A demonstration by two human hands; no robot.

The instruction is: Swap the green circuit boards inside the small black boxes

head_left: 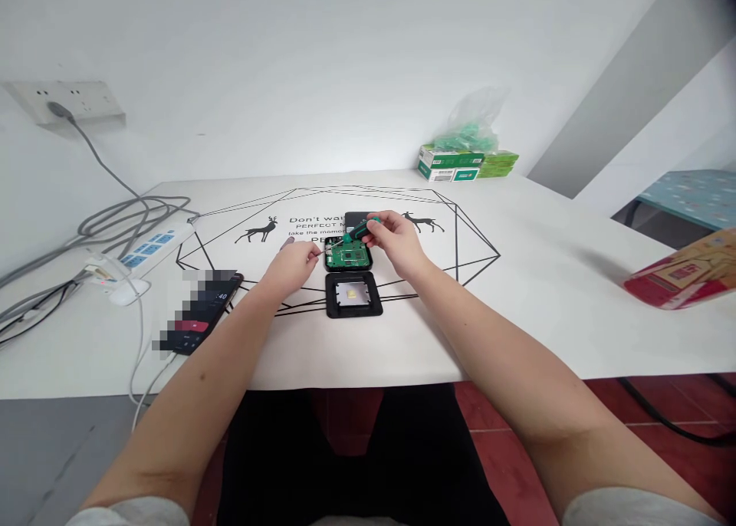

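My right hand [396, 242] is closed around a green and black screwdriver [359, 230], which slants down to the left over a green circuit board [349, 256]. The board sits in an open black case. Pinched at the case's left edge, my left hand [296, 264] has a thin dark tip showing at its fingers, too small to name. A grey rounded end [287, 242] shows just behind that hand. Nearer to me lies a black square cover [376, 304] with a silvery plate [352, 294] in its middle. Another black piece [357, 218] lies behind the board, partly hidden by the screwdriver.
A phone [212, 311] lies left of my left forearm. Beyond it are a white power strip [154, 250] and grey cables [129, 192]. Green and white boxes [451, 162] with a plastic bag [471, 127] stand at the back. At right is a red and yellow package [684, 273].
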